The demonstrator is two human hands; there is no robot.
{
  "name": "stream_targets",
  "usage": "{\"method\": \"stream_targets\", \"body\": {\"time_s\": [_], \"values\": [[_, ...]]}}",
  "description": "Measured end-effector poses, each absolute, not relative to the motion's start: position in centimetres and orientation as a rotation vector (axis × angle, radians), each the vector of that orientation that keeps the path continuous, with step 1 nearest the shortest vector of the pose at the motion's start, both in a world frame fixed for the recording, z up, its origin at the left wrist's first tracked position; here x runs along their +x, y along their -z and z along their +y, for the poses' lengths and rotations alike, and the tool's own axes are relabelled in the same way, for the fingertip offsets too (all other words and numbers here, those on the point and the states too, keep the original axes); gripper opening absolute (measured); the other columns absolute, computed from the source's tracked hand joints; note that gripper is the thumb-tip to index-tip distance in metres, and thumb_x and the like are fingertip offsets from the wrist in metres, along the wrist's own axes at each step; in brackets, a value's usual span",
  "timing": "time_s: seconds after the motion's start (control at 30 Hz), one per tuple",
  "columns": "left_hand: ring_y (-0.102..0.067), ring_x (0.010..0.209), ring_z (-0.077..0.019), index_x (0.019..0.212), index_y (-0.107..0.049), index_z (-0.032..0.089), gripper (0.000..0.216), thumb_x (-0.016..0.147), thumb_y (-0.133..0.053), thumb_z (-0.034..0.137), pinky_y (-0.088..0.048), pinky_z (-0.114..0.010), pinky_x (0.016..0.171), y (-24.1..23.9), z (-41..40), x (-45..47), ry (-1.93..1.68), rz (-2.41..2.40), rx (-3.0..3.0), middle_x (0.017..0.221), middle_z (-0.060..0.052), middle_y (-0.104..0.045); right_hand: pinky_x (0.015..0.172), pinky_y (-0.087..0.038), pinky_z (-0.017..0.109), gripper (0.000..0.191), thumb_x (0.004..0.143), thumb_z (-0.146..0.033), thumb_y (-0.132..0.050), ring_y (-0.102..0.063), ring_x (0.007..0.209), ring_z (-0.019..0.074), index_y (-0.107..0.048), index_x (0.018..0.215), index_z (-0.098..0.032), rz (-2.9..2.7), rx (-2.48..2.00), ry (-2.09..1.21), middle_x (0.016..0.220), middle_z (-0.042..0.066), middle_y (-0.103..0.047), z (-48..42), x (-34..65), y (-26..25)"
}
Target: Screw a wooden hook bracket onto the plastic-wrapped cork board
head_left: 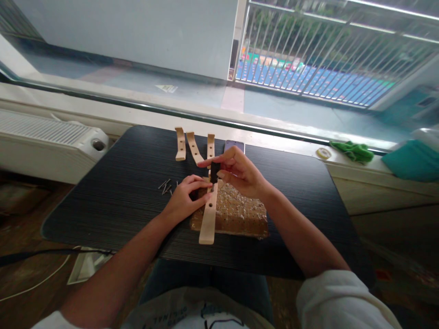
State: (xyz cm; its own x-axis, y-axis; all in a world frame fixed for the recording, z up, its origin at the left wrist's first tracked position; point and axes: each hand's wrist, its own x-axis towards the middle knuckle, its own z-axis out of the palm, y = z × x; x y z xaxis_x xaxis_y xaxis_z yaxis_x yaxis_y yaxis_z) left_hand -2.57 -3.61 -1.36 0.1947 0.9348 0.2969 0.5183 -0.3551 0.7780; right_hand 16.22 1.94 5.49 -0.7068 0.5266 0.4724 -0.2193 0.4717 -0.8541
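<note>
At the far left of the frame a white radiator (51, 137) sits by the dark table (113, 210), and a scatter of nails (167, 186) lies just left of centre, close beside the left hand (185, 201), whose fingertips are pressed together at the upper end of a pale wooden strip (208, 219) lying across a brown perforated board (240, 214) at mid-frame. Right of it, the right hand (240, 173) pinches a small black tool (214, 171), possibly a screwdriver handle, upright over that strip. Three more wooden strips (194, 146) and a phone (234, 145) lie above, and a green cloth (353, 151) rests on the sill at the right.
</note>
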Motion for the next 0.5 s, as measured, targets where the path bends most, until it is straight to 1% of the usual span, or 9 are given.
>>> {"method": "stream_targets", "body": {"time_s": [0.03,0.1,0.17,0.23,0.33,0.5], "values": [[-0.059,0.093,-0.0209,0.095,-0.072,0.020,0.022,0.079,-0.065,0.033,-0.050,-0.037,0.090,1.32,-3.60,-2.55,-1.046,1.355,1.954,0.097,-0.005,-0.062,0.066,-0.050,0.024,0.013,0.092,-0.021,-0.046,-0.063,0.080,0.0074,-0.040,0.104,-0.022,-1.976,-0.263,-1.341,0.114,0.008,-0.067,1.93,16.20,-5.41],[-0.059,0.093,-0.0212,0.095,-0.072,0.020,0.022,0.079,-0.065,0.034,-0.050,-0.038,0.090,1.25,-3.61,-2.51,-1.041,1.364,1.947,0.097,-0.005,-0.063,0.077,-0.053,0.029,0.015,0.092,-0.025,-0.047,-0.065,0.095,0.0117,-0.039,0.105,-0.022,-1.956,-0.293,-1.403,0.112,0.008,-0.067,1.96,16.20,-5.23],[-0.059,0.093,-0.0215,0.093,-0.072,0.020,0.021,0.078,-0.065,0.034,-0.050,-0.038,0.089,1.19,-3.64,-2.49,-1.043,1.366,1.943,0.097,-0.005,-0.063,0.082,-0.054,0.030,0.019,0.091,-0.028,-0.050,-0.066,0.098,0.0124,-0.041,0.106,-0.022,-1.946,-0.321,-1.417,0.110,0.007,-0.067,2.01,16.21,-5.12],[-0.059,0.094,-0.0214,0.093,-0.072,0.020,0.020,0.079,-0.065,0.033,-0.050,-0.037,0.089,1.17,-3.69,-2.50,-1.045,1.363,1.945,0.097,-0.004,-0.063,0.081,-0.053,0.028,0.023,0.091,-0.029,-0.051,-0.066,0.096,0.0115,-0.042,0.110,-0.020,-1.944,-0.321,-1.412,0.109,0.007,-0.068,2.09,16.23,-5.07],[-0.059,0.095,-0.0214,0.093,-0.071,0.021,0.020,0.079,-0.064,0.033,-0.050,-0.037,0.090,1.17,-3.73,-2.53,-1.047,1.353,1.951,0.097,-0.004,-0.063,0.075,-0.053,0.025,0.030,0.091,-0.029,-0.052,-0.065,0.093,0.0108,-0.046,0.119,-0.018,-1.963,-0.294,-1.381,0.110,0.008,-0.068,2.28,16.24,-5.05],[-0.059,0.095,-0.0211,0.093,-0.071,0.020,0.020,0.080,-0.064,0.032,-0.050,-0.036,0.089,1.20,-3.64,-2.50,-1.059,1.344,1.968,0.096,-0.004,-0.063,0.072,-0.052,0.023,0.025,0.091,-0.026,-0.055,-0.065,0.091,0.0102,-0.057,0.115,-0.019,-1.945,-0.245,-1.352,0.106,0.005,-0.069,2.54,16.30,-4.98]]}}
